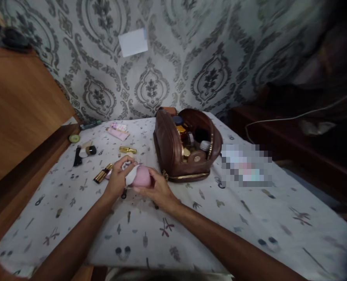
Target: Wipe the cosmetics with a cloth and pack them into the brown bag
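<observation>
I'm holding a pink rounded item (143,177) over the patterned cloth (144,224).
My left hand (120,177) is pinching the white piece (131,175) at its left; my right hand (160,191) is gripping its right side. A brown bag (169,150) is standing open, farther right.

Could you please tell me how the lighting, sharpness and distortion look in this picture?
Head view: dim light, with the upper right corner near black; head view: soft detail on the pink item that the left hand and right hand hold; head view: apparent wide-angle stretching toward the tablecloth's near corners; head view: mosaic patch obscuring detail right of the brown bag.
</observation>
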Demonstrator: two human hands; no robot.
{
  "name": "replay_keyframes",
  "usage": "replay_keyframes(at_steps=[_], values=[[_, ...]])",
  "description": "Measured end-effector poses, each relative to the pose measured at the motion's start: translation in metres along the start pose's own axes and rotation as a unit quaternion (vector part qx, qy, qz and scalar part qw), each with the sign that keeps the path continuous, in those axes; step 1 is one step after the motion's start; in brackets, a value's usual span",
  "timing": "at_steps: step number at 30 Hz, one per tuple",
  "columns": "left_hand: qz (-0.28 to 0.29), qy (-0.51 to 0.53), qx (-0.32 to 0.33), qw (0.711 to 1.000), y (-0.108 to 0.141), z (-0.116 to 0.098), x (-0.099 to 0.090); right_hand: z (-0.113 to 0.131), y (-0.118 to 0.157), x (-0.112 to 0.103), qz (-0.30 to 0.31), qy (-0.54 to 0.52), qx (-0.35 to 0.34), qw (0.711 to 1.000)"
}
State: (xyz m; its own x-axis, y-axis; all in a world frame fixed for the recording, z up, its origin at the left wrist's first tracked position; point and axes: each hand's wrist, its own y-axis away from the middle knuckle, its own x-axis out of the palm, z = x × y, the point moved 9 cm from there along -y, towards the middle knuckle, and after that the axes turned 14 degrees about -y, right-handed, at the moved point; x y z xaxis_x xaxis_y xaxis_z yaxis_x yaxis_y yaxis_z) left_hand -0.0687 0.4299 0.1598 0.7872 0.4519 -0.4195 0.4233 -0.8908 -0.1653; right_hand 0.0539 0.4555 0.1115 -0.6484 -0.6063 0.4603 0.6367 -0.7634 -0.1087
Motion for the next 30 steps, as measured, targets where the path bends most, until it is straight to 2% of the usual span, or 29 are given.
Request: replay_keyframes(at_steps=[5, 9, 11, 13, 16, 18, 21, 24, 27, 30], values=[[0.017, 0.102, -0.087, 0.991, -0.001, 0.028, 0.014, 0.002, -0.001, 0.002, 0.017, 0.002, -0.006, 1.000], [0.031, 0.120, -0.095, 0.988, 0.002, 0.025, 0.015, 0.001, 0.000, -0.006, -0.016, 0.010, -0.020, 1.000], [0.054, 0.074, -0.064, 0.994, 0.005, 0.012, 0.015, 0.004, 0.002, -0.011, -0.038, 0.064, -0.043, 0.996], [0.084, -0.016, -0.006, 0.996, 0.009, -0.005, 0.018, 0.007, 0.004, -0.013, -0.046, 0.128, -0.068, 0.988], [0.109, -0.133, 0.062, 0.983, 0.017, -0.021, 0.024, 0.018, 0.008, -0.010, -0.030, 0.215, -0.135, 0.967], [0.109, -0.160, 0.076, 0.978, 0.019, -0.023, 0.026, 0.024, 0.010, -0.005, -0.012, 0.256, -0.172, 0.951], [0.098, -0.153, 0.086, 0.980, 0.017, -0.022, 0.025, 0.023, 0.011, 0.000, 0.004, 0.288, -0.166, 0.943], [0.089, -0.110, 0.062, 0.988, 0.011, -0.013, 0.020, 0.022, 0.011, 0.005, 0.022, 0.279, -0.162, 0.946], [0.090, -0.027, -0.007, 0.996, 0.004, 0.005, 0.017, 0.021, 0.012, 0.008, 0.035, 0.218, -0.154, 0.963], [0.077, 0.048, -0.054, 0.994, -0.001, 0.016, 0.014, 0.013, 0.009, 0.004, 0.020, 0.109, -0.084, 0.990]])
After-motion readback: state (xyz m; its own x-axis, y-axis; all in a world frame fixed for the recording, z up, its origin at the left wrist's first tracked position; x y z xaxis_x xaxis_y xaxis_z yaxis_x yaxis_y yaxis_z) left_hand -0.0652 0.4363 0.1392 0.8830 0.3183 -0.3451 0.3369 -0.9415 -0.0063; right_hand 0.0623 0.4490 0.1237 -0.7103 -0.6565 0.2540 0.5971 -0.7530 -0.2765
